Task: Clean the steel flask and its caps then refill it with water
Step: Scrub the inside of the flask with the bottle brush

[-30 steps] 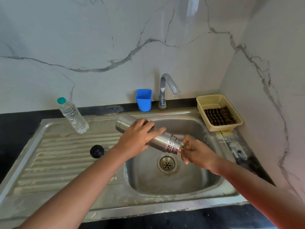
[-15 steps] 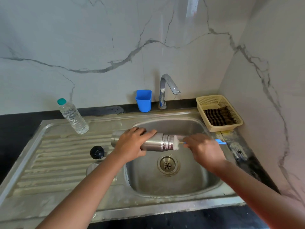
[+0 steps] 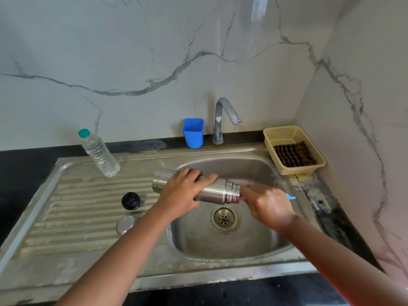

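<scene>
- Gripping the steel flask [image 3: 212, 192] sideways over the sink [image 3: 229, 244] with my left hand [image 3: 181, 193].
- My right hand [image 3: 268, 205] clutches a blue-handled brush [image 3: 291, 197] at its mouth.
- Black cap [image 3: 130, 200] and steel cap [image 3: 125, 224] wait on the drainboard, apparently unwashed.
- Rinsing and refilling remain, I judge.

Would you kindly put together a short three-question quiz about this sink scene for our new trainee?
1. True or false: the steel flask is held level over the sink.
2. Which hand grips the flask's body?
A. left hand
B. right hand
3. Fill in: the black cap and the steel cap lie on the ____.

Key: 1 true; 2 A; 3 draining board.
</scene>
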### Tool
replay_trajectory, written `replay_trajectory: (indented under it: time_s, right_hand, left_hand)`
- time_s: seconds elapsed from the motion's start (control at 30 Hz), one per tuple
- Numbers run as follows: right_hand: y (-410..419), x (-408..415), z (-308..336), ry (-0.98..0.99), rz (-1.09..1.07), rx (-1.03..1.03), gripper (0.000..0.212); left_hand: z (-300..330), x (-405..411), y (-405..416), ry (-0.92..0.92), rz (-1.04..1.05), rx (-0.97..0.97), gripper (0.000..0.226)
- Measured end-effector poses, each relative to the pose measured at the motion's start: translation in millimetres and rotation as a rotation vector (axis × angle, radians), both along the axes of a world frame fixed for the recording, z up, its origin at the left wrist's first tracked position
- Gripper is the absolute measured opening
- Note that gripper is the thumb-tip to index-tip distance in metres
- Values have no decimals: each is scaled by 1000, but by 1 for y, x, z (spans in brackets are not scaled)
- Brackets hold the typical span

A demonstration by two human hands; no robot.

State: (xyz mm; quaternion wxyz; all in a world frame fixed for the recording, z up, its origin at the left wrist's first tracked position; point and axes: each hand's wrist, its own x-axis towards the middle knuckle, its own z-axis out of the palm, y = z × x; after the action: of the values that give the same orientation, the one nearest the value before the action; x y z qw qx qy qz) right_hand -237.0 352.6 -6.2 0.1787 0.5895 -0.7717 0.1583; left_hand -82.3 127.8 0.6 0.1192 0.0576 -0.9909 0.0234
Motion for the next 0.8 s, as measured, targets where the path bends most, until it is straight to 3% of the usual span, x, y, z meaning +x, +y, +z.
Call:
replay_trajectory:
  time_s: [0.07, 0.17, 0.3, 0.4, 0.53, 0.6, 0.7, 0.8]
  right_hand:
    - [0, 0, -3, -20, 3, 8, 9]
    - [14, -15, -4, -42, -38, 30, 17]
    - [25, -24, -12, -272, -68, 153, 12]
    - [11, -8, -14, -517, -27, 207, 20]
    - [-4, 1, -8, -1068, -21, 268, 25]
    - [3, -9, -6, -970, 16, 282, 28]
    - [18, -26, 0, -449, 32, 203, 38]
    - [18, -21, 8, 26, 24, 66, 20]
  left_hand:
    - [-1, -1, 3, 10, -16, -13, 89]
    - [2, 3, -5, 24, 16, -34, 91]
    - [-1, 7, -12, 39, 10, -145, 94]
    - [-4, 2, -7, 80, -48, -227, 95]
    - [0, -6, -3, 147, -158, -295, 85]
    - [6, -1, -12, 141, -146, -296, 88]
    - [11, 10, -28, 122, -79, -262, 97]
    - [6, 15, -25, 91, -32, -193, 99]
